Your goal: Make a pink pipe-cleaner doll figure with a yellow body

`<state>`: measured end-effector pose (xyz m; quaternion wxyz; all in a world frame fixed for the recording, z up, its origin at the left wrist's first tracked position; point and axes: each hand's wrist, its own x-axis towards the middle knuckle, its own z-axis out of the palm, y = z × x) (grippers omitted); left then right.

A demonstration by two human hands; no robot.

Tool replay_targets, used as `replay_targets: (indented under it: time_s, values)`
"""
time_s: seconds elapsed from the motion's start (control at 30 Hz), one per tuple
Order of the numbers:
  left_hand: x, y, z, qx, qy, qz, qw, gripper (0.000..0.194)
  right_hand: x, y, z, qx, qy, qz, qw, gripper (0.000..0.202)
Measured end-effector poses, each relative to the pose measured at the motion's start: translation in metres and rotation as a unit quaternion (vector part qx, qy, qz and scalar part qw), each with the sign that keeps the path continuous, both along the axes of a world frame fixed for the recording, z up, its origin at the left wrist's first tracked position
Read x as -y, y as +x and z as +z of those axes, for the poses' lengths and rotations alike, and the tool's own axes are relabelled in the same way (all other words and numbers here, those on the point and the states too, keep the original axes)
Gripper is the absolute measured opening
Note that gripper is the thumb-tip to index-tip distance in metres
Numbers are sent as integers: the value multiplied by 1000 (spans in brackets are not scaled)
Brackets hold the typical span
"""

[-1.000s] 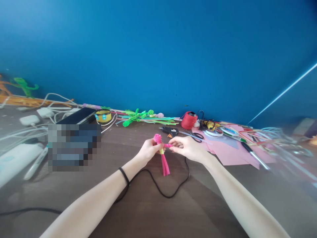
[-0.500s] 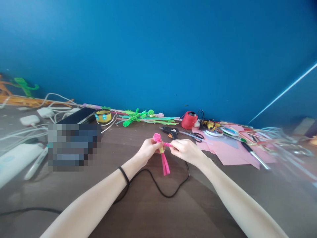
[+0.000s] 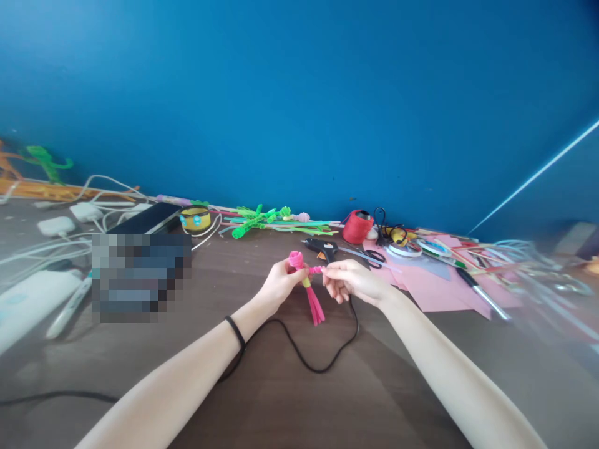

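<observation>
A small pink figure (image 3: 314, 304) of fuzzy stems, with a yellow band round its middle and a coiled pink top, hangs above the dark table. My left hand (image 3: 282, 280) pinches it just below the coiled top. From its side a twisted pink arm sticks out to the right, and my right hand (image 3: 349, 280) pinches the tip of that arm between thumb and index finger. The other right fingers are loosely curled. Just behind my hands lies a black glue gun (image 3: 326, 248), its cord looping in front of them.
Green stems (image 3: 255, 223) lie along the blue wall, with a red thread spool (image 3: 357, 227) beside them. Scissors (image 3: 375, 257), pink paper (image 3: 435, 290) and a black-handled tool (image 3: 482, 293) are at right. White cables and a dark box (image 3: 145, 218) are at left.
My right hand has turned and its lower fingers have loosened, showing more of the twisted pink arm. The loose pink stems have swung slightly right. My left hand has hardly moved.
</observation>
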<state>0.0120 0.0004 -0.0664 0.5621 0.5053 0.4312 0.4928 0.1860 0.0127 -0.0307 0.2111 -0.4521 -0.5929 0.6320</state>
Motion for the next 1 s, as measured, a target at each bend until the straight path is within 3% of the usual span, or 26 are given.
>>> replay_targets:
  time_s: [0.2, 0.5, 0.8, 1.0]
  values:
    - [0, -1, 2, -42, 42, 14, 998, 14, -2, -2, -3, -52, -56, -38, 996, 29]
    - [-1, -1, 1, -40, 48, -2, 998, 12, -1, -4, -5, -111, -75, -80, 988, 17]
    - [-1, -1, 1, -23, 32, -8, 999, 13, 0, -7, -7, -42, 102, -76, 991, 21]
    - [-1, -1, 0, -42, 52, 7, 998, 12, -4, -5, -11, -65, 17, -80, 995, 26]
